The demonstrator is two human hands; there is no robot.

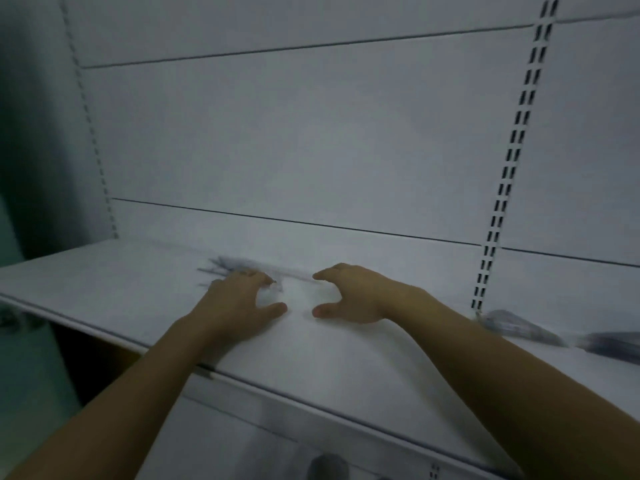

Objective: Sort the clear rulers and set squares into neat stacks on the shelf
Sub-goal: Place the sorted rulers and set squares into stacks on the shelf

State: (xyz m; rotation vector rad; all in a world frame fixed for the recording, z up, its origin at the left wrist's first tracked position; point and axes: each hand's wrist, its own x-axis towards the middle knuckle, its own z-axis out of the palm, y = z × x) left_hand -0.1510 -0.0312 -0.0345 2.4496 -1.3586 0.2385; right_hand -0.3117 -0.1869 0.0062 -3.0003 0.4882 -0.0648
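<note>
A blurred pile of clear rulers and set squares lies on the white shelf near the back panel. My left hand rests over the pile's right end, fingers spread and lightly bent, thumb stretched toward the right. My right hand hovers or rests just to the right, fingers and thumb spread in a wide C shape, with nothing visibly between them. The frame is blurred, so I cannot tell whether clear pieces lie between the two hands. More clear pieces lie on the shelf at the far right.
The white back panel rises behind the shelf, with slotted uprights at left and right. The shelf's front edge runs diagonally under my forearms. A lower shelf level shows below, and a dark gap at the lower left.
</note>
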